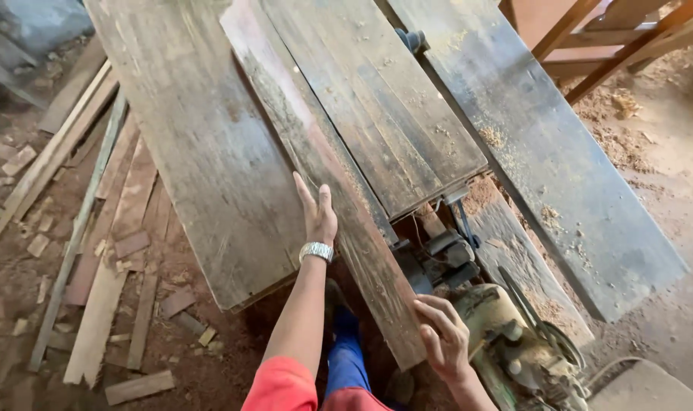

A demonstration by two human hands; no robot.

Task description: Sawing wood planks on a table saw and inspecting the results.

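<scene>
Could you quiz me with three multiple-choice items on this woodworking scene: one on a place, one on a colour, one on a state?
1. Where does the left hand rest?
A. flat on the long narrow weathered wooden plank
B. on the sawdust floor
C. on the red wooden frame

2. What colour is the wristband on the left wrist?
A. black
B. silver
C. green

3. How is the right hand placed?
A. clenched in the air
B. in a pocket
C. open, fingers at the plank's near end

Answers:
1 A, the palm lies on the board's upper face.
2 B, the metal band shines pale.
3 C, its spread fingers meet the board's end beside the old yellowish machine.
</scene>
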